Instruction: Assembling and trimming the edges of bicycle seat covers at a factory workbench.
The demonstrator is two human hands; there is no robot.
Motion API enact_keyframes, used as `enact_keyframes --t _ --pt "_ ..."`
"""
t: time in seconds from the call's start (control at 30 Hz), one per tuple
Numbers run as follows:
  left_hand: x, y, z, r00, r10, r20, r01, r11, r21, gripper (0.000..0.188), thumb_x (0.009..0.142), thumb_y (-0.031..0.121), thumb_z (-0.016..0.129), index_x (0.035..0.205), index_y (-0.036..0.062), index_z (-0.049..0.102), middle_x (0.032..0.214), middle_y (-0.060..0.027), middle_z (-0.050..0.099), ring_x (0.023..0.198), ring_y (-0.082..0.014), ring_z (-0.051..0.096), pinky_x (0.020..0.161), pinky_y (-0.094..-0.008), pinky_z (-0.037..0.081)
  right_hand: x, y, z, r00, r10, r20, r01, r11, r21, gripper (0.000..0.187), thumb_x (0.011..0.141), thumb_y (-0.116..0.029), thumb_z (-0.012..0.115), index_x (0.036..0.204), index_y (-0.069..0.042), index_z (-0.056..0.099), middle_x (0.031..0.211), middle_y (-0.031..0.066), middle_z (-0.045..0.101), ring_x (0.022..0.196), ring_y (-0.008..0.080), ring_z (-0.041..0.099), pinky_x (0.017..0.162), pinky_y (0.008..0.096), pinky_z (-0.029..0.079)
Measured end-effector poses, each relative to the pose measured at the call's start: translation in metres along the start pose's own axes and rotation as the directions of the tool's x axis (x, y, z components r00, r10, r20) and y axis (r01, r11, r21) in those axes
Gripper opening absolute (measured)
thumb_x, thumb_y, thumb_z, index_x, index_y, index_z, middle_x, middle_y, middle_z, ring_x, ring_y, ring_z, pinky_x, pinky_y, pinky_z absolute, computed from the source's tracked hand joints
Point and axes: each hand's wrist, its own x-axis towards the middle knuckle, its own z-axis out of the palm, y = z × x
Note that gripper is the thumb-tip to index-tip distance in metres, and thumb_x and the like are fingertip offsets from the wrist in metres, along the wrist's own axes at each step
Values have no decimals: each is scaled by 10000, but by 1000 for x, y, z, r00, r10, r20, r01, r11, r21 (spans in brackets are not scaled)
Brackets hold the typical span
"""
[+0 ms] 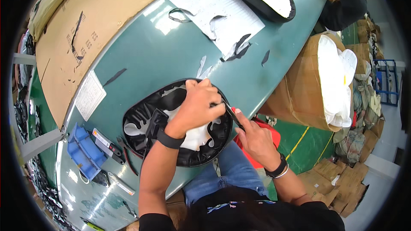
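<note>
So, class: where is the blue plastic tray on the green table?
In the head view, the blue plastic tray lies at the green table's lower left, left of the black seat under the left hand, beside small tools.

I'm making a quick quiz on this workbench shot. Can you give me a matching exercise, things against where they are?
Things:
1. left hand
2. paper sheet
3. blue plastic tray
4. cardboard box

Places:
A. off the table's right edge, holding white material
B. pressing on the black-and-white pad
C. at the table's near left end
D. far side of the table, black scraps on it

Pairs: 1-B, 2-D, 3-C, 4-A
</note>
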Motion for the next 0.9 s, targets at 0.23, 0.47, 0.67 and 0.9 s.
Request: enact_keyframes --t 0.23,0.47,0.67,0.9 --pt "-4 -3 -18 985 -161 69 130 404 -906 345 850 173 659 586 51 474 679 -12 444 684 -145 400 776 -353 337 -56 -32 30 981 191 -40 -185 975 123 588 901 -167 601 1419 -6 375 804 214 611 577 382 588 486 460 464" --pt "-2 0 -31 986 -162 -34 66 575 -816 259 812 277 715 744 54 604 829 -77 542 826 -249 485 813 -383 409 -68 -50 25 968 233 93 -250 904 346 594 915 -131 595 1421 18 322 1067 295 611 788 393 628 662 436 504" --pt "-49 -16 -115 911 -189 -365 352 817 456 387 840 260 689 1164 68 600 1182 -189 590 1118 -374 551 895 -450 438 -2 -24 39 925 377 -37 -234 645 728 657 934 -169 586 1447 28 226 1309 265 502 1166 367 565 941 410 460" --pt "-117 9 -77 425 -905 -6 897 420 137 341 978 280 492 1184 10 527 948 -252 636 880 -448 605 775 -462 473 110 14 22 989 136 -53 -83 822 564 636 896 -217 636 1421 -37 326 1361 232 484 1216 398 511 979 422 435"
